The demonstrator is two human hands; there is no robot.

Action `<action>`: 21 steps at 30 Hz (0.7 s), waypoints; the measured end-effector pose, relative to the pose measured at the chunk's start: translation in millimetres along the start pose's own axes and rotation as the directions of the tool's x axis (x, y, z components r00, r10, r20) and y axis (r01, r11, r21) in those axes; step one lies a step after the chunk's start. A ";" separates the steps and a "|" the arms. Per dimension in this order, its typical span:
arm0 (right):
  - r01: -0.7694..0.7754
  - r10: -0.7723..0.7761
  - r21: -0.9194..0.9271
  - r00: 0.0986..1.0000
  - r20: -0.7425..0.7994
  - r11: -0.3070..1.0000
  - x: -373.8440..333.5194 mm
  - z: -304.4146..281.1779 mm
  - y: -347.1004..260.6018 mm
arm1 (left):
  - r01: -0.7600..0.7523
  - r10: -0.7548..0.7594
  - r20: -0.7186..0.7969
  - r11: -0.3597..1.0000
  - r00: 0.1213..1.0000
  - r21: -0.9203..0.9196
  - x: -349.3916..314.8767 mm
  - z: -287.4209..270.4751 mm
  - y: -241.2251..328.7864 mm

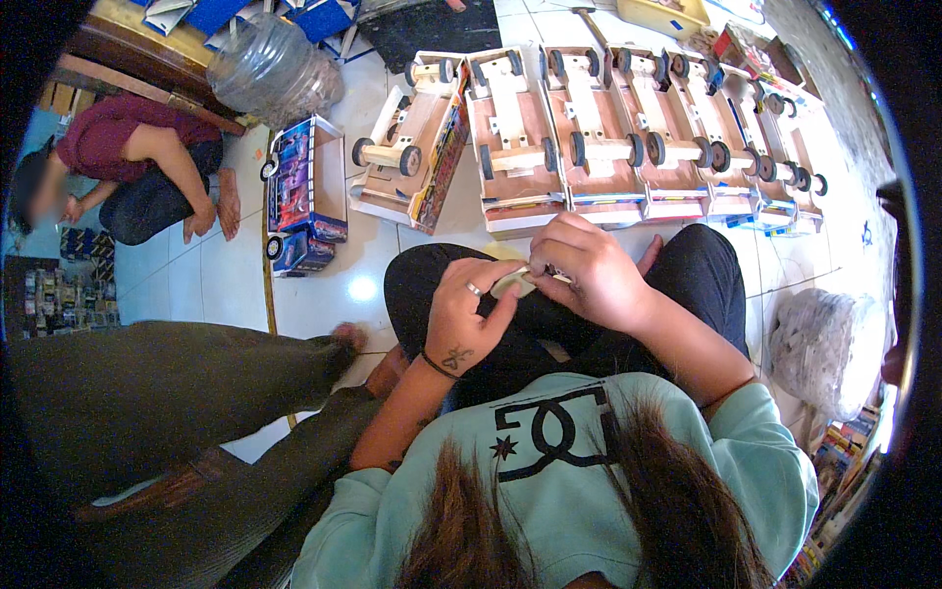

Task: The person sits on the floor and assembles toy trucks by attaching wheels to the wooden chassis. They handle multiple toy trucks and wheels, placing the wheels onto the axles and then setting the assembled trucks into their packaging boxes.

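Step in hand: I judge this close two-handed work on a small pale piece point(512, 285), kind unclear.
Left hand point(466, 312): pinching the piece, thumb against fingers.
Right hand point(591, 272): grasping its right end, contact partly hidden.
Piece: between both hands, above the black trousers point(708, 280), short of the upturned toy trucks' point(587, 113) near edge.
Next move: calls, I judge, for a steady left pinch.

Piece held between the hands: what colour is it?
The piece looks pale cream; best seen in the head view.
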State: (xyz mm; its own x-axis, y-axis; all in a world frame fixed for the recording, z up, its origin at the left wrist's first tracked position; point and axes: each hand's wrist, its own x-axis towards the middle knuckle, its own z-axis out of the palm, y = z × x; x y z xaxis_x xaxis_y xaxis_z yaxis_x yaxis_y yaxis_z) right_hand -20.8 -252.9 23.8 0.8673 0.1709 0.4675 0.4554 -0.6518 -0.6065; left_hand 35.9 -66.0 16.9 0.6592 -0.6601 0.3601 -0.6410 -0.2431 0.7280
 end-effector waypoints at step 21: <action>-0.016 0.016 -0.011 1.000 0.003 1.000 -5.4 -4.6 14.8 | 0.210 -0.190 0.120 0.959 0.974 -0.188 17.5 9.5 -3.4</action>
State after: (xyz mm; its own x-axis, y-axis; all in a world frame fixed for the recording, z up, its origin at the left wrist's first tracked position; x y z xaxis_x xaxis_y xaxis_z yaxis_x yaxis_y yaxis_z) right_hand -19.7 -266.9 15.3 0.8748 0.1626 0.4564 0.4396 -0.6622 -0.6068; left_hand 45.9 -83.5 15.2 0.7172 -0.6821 0.1425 -0.4024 -0.2384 0.8839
